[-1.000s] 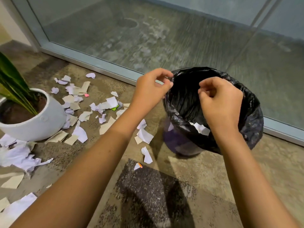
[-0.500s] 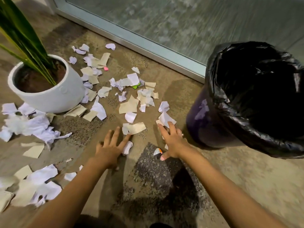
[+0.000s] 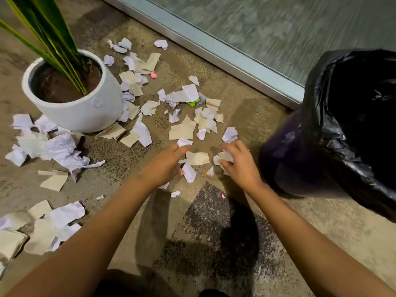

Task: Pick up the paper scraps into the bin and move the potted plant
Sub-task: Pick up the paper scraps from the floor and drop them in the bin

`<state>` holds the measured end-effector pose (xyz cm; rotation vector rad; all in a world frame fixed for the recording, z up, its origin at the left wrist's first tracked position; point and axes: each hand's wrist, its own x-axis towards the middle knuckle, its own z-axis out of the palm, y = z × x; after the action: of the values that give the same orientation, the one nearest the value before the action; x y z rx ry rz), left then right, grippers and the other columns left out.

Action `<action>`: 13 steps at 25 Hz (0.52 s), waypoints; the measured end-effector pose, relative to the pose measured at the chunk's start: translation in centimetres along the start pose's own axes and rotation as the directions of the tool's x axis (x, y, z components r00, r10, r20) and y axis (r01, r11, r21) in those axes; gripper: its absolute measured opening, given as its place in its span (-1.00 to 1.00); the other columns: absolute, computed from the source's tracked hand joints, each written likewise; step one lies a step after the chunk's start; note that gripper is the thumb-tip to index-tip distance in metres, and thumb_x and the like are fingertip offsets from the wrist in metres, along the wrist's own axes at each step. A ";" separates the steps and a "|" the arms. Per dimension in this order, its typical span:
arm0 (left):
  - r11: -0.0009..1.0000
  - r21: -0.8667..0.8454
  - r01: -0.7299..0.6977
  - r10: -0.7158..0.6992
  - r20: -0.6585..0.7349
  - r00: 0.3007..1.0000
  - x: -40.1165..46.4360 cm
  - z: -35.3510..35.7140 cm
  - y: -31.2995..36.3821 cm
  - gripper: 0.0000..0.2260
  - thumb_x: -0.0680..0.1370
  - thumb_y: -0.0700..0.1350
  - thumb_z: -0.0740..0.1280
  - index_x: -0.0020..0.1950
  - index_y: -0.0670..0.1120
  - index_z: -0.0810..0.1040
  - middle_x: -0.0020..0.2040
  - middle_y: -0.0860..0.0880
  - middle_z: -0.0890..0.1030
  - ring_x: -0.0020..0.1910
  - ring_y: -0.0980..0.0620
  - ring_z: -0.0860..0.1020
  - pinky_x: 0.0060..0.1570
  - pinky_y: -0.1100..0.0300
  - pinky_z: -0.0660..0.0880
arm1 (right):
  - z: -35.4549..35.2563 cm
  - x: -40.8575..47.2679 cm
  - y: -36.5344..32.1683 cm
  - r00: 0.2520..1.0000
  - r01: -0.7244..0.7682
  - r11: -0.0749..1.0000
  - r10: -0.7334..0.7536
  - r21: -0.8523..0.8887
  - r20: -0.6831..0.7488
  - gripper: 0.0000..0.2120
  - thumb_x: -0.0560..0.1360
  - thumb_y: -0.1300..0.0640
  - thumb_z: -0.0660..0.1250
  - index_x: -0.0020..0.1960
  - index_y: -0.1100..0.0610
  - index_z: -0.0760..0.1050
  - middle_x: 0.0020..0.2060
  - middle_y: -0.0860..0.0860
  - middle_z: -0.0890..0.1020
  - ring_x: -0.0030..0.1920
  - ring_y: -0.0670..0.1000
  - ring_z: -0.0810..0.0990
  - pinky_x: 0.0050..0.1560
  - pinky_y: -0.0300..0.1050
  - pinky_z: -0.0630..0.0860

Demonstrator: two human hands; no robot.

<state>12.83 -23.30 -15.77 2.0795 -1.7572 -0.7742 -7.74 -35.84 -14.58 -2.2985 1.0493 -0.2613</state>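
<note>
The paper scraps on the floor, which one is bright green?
The small green scrap tucked under the white pieces in the cluster right of the white pot. Nearly all others are white or tan; the pink bit lies farther back.
</note>
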 end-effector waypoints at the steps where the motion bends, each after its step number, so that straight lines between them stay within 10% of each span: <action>1: 0.999 0.043 0.005 -0.003 -0.054 0.999 0.3 -0.2 0.2 -0.31 0.42 -0.17 0.48 0.48 0.00 0.26 0.23 -0.10 0.41 0.12 -0.11 0.46 0.01 0.11 0.41 | -0.2 0.8 0.1 0.999 -0.029 0.998 0.030 0.064 -0.025 -0.61 0.41 0.20 0.45 0.21 0.14 0.49 0.16 0.14 0.42 0.21 0.11 0.43 0.23 -0.22 0.30; 7: 0.974 0.218 0.068 -0.122 0.246 0.962 4.5 -0.8 1.9 -0.29 0.47 0.32 0.24 0.50 0.31 -0.07 0.57 0.01 -0.23 0.53 -0.20 -0.21 0.40 -0.32 -0.01 | 0.4 4.9 0.8 0.888 -0.323 0.944 0.325 -0.064 0.324 -0.21 0.39 -0.26 0.37 0.49 -0.13 0.10 0.53 0.12 -0.19 0.51 0.22 -0.26 0.47 0.21 -0.08; 13: 0.976 0.207 -0.066 -0.026 0.412 0.911 -1.1 3.2 0.5 -0.24 0.41 0.33 0.30 0.50 0.29 -0.01 0.54 0.00 -0.36 0.50 -0.15 -0.35 0.39 -0.32 -0.23 | 0.8 0.0 0.5 0.845 -0.138 0.974 0.210 -0.179 0.492 -0.12 0.23 -0.44 0.35 0.46 -0.21 0.14 0.52 -0.05 -0.13 0.51 0.20 0.01 0.41 0.29 0.18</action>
<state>10.43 -21.97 -17.85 2.1449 -2.1668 -1.1299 -7.72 -35.79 -15.49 -2.1845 1.0040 0.4873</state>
